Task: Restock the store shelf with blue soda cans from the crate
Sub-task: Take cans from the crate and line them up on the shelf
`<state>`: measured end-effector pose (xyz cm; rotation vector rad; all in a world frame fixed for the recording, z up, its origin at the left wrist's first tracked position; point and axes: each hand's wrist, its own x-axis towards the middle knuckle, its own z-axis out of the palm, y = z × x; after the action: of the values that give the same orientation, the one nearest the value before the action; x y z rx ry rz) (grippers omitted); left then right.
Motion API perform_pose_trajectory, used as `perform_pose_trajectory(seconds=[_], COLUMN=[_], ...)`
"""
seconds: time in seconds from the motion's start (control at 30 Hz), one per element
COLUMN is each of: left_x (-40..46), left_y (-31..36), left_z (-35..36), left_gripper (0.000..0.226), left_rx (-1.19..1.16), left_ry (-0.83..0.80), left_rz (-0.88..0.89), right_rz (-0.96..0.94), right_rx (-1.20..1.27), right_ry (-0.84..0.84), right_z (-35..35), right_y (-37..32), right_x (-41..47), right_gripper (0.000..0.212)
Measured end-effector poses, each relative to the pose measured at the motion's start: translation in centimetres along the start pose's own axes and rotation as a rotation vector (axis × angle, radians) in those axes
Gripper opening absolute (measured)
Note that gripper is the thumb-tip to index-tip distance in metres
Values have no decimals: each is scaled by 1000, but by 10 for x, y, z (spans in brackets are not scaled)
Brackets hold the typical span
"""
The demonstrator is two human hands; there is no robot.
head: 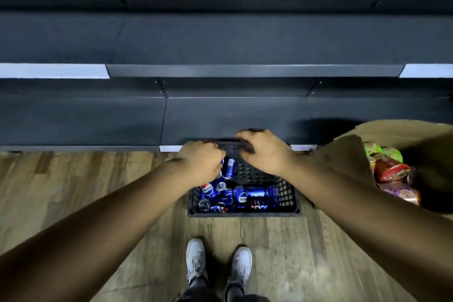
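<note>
Both hands reach down over the black crate (289,200) on the wooden floor (85,191). Left hand (199,163) has its grip curled down into the crate's far-left corner, beside an upright blue can (229,167); the fingers are hidden under the back of the hand, so whether they hold a can cannot be told. Right hand (263,151) has its grip closed over the crate's far rim, fingers curled across the top edge.

Inside the crate, the other blue soda cans (255,196) lie jumbled on their sides along the near wall and left side, several touching one another. The right part of the crate floor near the far wall shows bare perforated plastic.

The crate sits against the front edge of the bottom shelf (232,120), a dark board with white label strips on its lip. A second dark shelf (245,39) runs above it, also with white strips at its front edge.

To the right of the crate stands an open cardboard box (348,159) holding colourful snack packets (392,171). At the near edge of the floor, two pale shoes (218,262) point toward the crate.
</note>
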<state>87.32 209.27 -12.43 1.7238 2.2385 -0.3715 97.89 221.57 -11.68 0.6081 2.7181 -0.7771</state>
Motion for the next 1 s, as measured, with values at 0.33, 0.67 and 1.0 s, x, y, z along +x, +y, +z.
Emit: perform_pose_trajectory(seconds=[0.33,0.67,1.0], left_x=[27,48,59], left_y=[-6,-7,19], left_z=[157,281,377], left_gripper=[35,35,13], left_rx=[-191,-683,-1028], left_ry=[-503,-598,-710], left_rz=[-31,-423,-596], right_rz=[424,601,719], right_rx=[156,238,315], right_ry=[-264,-379,-440], right_z=[107,241,338], right_y=[88,156,204], right_x=[57,65,75], right_gripper=[71,65,57])
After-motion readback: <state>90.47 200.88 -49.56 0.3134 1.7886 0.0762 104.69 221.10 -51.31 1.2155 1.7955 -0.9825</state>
